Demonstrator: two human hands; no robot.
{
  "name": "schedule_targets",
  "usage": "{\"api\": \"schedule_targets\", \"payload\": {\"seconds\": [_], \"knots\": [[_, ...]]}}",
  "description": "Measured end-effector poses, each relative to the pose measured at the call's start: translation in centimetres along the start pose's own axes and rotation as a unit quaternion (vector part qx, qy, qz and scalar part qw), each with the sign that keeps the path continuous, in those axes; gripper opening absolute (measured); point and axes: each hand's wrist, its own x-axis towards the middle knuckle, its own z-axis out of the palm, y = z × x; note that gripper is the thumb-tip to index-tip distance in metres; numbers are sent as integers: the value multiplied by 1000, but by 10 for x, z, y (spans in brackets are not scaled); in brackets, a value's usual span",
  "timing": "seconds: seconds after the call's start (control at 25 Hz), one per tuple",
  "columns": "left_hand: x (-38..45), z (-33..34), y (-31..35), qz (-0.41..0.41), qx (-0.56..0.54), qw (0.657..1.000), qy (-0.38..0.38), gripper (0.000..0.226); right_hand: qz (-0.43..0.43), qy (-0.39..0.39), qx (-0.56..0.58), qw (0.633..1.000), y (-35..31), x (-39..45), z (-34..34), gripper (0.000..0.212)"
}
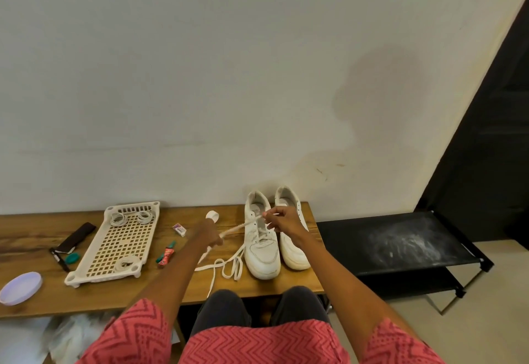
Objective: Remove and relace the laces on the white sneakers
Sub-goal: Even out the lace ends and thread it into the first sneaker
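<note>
Two white sneakers stand side by side at the back right of the wooden table point(86, 297), toes toward me: the left sneaker point(262, 249) and the right sneaker point(294, 249). A white lace point(246, 224) runs taut from the left sneaker's upper eyelets toward my left hand point(210, 234), which grips it. My right hand point(282, 221) pinches the same lace above the left sneaker's tongue. The lace's slack point(229, 267) lies in loops on the table by that sneaker's toe. Whether the right sneaker has a lace, I cannot tell.
A white perforated tray point(94, 260) with coiled laces lies left of my hands. Near it are a glue tube point(166, 253), a small box point(179, 229), a pen point(58, 259), a dark pouch point(76, 237) and a lilac lid point(20, 287). A black shoe rack point(400, 240) stands on the right.
</note>
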Motion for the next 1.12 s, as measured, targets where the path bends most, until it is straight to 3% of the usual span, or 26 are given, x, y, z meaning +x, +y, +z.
{"api": "schedule_targets", "payload": {"seconds": [0.04, 0.12, 0.2, 0.32, 0.4, 0.52, 0.68, 0.88, 1.12], "knots": [[0, 4, 4, 8, 48, 999, -10, 44, -4, -7, -14, 1000, 3, 3, 3, 9], [9, 13, 18, 88, -18, 996, -8, 61, -19, -29, -57, 998, 8, 12, 8, 13], [19, 22, 35, 168, -190, 967, -10, 50, -29, -54, -87, 994, 11, 22, 11, 15], [32, 41, 48, 200, -267, 943, 5, 29, -26, -51, -104, 993, 21, 36, 8, 19], [43, 55, 48, 172, -288, 942, 22, 21, -34, 39, -142, 988, 35, 41, 8, 23], [59, 69, 48, 65, -352, 934, 18, 17, -21, 186, -185, 965, 63, 45, 11, 14], [76, 77, 48, 30, -310, 949, 45, 25, 6, 167, -214, 962, 83, 50, 27, 13], [79, 81, 55, 105, -297, 947, 70, 16, 14, 185, -261, 947, 88, 60, 42, 20], [85, 101, 56, 131, -173, 972, 95, 18, -36, 201, -150, 967, 102, 53, 33, 15]]}}
